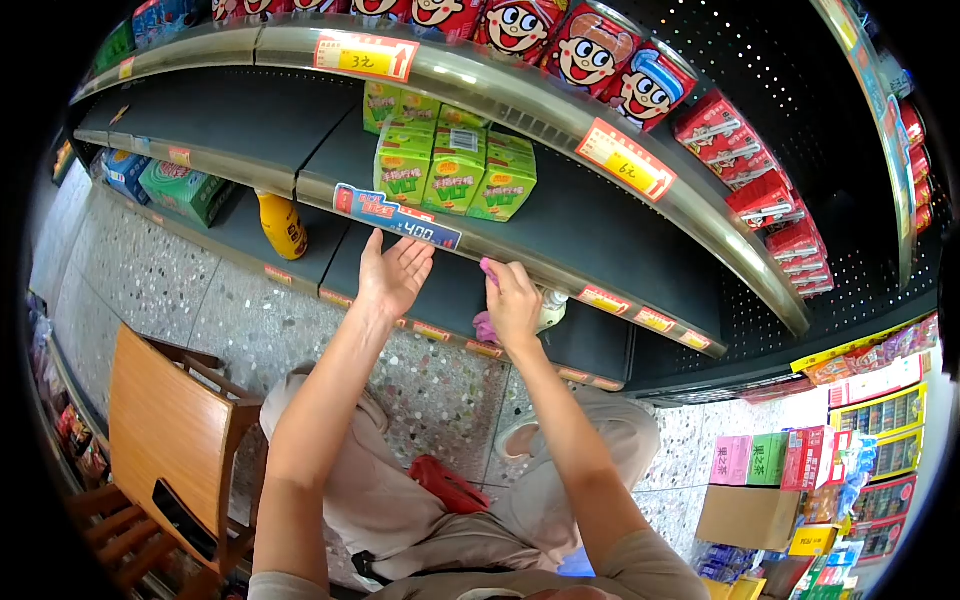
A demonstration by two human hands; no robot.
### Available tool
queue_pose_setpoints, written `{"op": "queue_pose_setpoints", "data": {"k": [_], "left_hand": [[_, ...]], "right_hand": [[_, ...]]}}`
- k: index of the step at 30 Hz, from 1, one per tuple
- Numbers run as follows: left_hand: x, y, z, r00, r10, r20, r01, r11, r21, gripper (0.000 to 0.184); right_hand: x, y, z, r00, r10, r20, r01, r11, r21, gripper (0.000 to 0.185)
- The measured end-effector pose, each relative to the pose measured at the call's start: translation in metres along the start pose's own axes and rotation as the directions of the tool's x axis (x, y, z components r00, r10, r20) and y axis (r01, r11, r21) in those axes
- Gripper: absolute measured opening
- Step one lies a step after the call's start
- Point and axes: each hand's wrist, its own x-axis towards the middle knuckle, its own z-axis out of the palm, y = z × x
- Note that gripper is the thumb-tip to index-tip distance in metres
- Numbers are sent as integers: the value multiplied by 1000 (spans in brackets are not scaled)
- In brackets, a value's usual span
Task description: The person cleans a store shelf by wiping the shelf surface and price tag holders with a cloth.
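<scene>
My left hand (395, 275) is palm up with its fingers spread, just under the blue price label (398, 216) on the shelf edge. Nothing lies in its palm. My right hand (513, 302) is closed around a pink cloth (484, 325), which pokes out above the fingers and hangs below them, in front of the shelf rail. Green drink cartons (455, 170) stand together on the shelf above both hands. A pale bottle or container (551, 310) is partly hidden behind my right hand on the lower shelf.
Red cans (590, 50) line the top shelf. A yellow bottle (283, 226) and a green box (184, 190) are at left on the lower shelf. A wooden stool (165, 430) with a phone is at lower left. Cardboard boxes (745, 516) stand at lower right.
</scene>
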Motion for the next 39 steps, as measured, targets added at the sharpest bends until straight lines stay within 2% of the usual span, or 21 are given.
{"op": "queue_pose_setpoints", "data": {"k": [9, 25, 30, 39], "left_hand": [[3, -2, -1, 999, 9, 32, -9, 1000, 12, 74], [4, -3, -5, 999, 4, 38, -3, 1000, -29, 67], [4, -1, -4, 999, -11, 32, 12, 1000, -9, 69], [-1, 1, -3, 999, -25, 36, 24, 999, 26, 70]], "right_hand": [[15, -25, 17, 999, -38, 17, 38, 999, 35, 17], [21, -33, 21, 996, -36, 83, 34, 999, 25, 17], [20, -25, 11, 1000, -6, 23, 6, 1000, 27, 18], [31, -23, 1, 984, 176, -14, -173, 977, 126, 14]]}}
